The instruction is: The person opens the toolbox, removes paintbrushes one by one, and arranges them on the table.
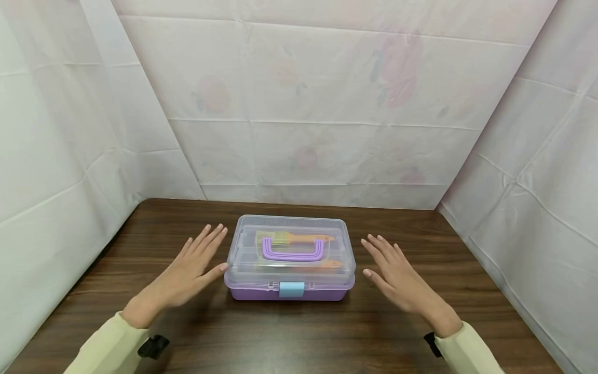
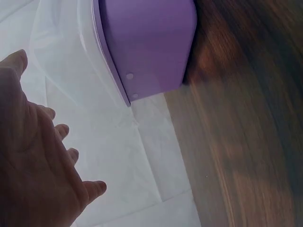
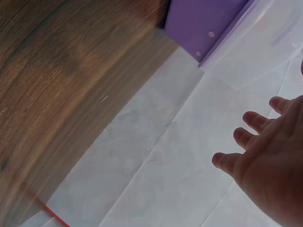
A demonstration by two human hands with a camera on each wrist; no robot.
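A storage box (image 1: pixel 289 259) with a purple base, clear lid, purple handle (image 1: pixel 293 250) and light blue latch (image 1: pixel 291 289) sits closed on the dark wooden table (image 1: pixel 289 332). Orange-handled brushes show through the lid. My left hand (image 1: pixel 193 267) hovers just left of the box, fingers straight and spread, thumb near the lid's corner. My right hand (image 1: pixel 394 272) hovers a little to the right of the box, fingers also straight. Neither hand holds anything. The purple base (image 2: pixel 147 42) fills the top of the left wrist view beside my left hand (image 2: pixel 38 161). The right wrist view shows the base (image 3: pixel 203 23) and my right hand (image 3: pixel 270 156).
White floral-print sheets (image 1: pixel 308 104) hang behind and on both sides of the table, closing it in. Bare wood lies in front of the box and around both hands. Black wrist straps (image 1: pixel 153 347) sit at my cream sleeves.
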